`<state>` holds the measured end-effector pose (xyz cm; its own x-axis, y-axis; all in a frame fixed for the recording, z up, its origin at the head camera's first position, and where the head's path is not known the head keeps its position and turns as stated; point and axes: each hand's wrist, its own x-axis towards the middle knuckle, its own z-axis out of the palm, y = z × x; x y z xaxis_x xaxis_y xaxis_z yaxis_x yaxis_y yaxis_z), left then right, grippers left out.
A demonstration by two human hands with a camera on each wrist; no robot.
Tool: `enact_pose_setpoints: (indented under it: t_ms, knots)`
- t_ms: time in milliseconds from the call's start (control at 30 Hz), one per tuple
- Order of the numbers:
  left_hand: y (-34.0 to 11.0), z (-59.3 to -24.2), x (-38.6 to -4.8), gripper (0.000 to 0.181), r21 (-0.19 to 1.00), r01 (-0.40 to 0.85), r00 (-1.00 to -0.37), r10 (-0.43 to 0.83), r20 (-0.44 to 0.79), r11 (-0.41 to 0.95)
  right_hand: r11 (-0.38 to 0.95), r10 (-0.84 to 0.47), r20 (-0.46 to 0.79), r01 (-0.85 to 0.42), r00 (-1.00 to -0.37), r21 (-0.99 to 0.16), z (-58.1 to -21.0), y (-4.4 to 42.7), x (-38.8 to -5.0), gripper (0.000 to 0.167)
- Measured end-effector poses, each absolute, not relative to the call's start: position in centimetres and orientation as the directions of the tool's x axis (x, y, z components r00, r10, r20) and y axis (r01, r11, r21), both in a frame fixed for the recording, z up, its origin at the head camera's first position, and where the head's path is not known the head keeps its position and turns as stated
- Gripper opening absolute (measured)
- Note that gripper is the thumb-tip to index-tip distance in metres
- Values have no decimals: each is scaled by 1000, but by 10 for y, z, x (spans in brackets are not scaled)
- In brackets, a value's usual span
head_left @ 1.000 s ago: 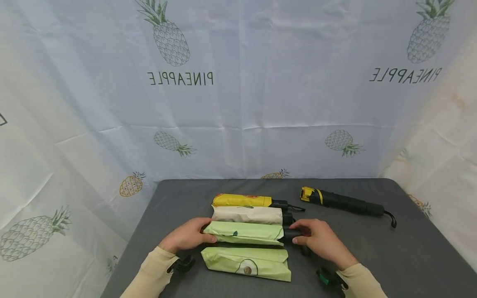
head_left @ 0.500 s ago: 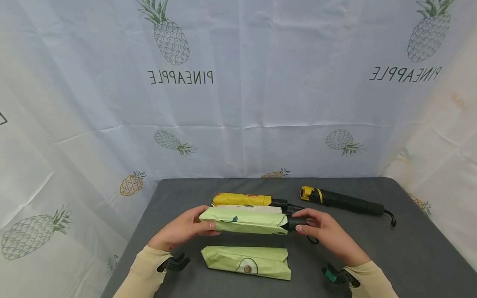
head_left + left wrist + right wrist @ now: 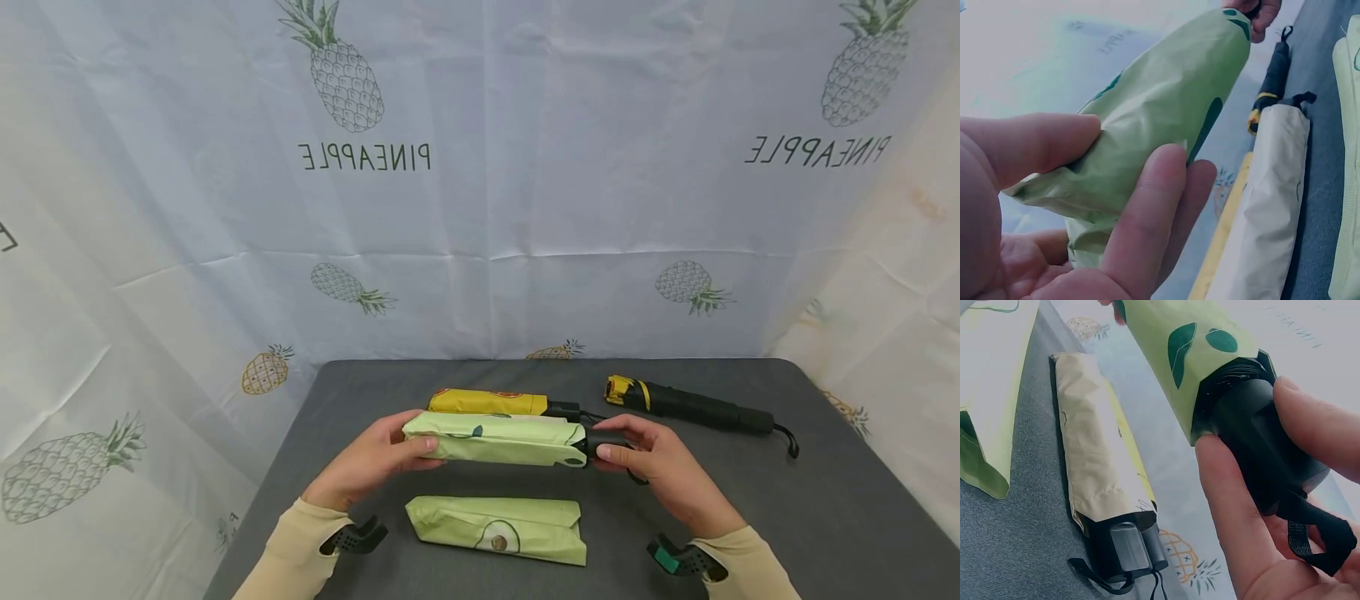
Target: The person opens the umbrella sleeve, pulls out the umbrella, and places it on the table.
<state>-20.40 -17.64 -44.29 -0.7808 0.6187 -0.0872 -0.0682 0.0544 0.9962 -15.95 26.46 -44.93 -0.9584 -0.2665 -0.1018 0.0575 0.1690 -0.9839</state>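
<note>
Green umbrella is held above the table, long axis left-right, canopy end pinched by the left hand, black handle gripped by the right hand. Green sleeve lies roughly parallel on the near side. Cream umbrella, mostly hidden in the head view, is exposed in the right wrist view.

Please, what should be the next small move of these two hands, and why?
Perhaps lower the green umbrella gently onto the table: it hangs above it, the left hand holding its fabric end, the right hand its black handle.
</note>
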Motion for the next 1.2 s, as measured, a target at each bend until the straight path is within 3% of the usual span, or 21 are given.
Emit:
enact_pose_setpoints:
  t_ms: [433,1200]
  knots:
    - [-170,-441,-201,61,994,-60,-821,562,-100,88,155,-195,-107,77,-975,-985,-451,264,-158,57]
    - [-170,-440,-203,60,993,-96,-821,559,-119,70,142,-183,-108,83,-977,-986,-445,271,-158,54]
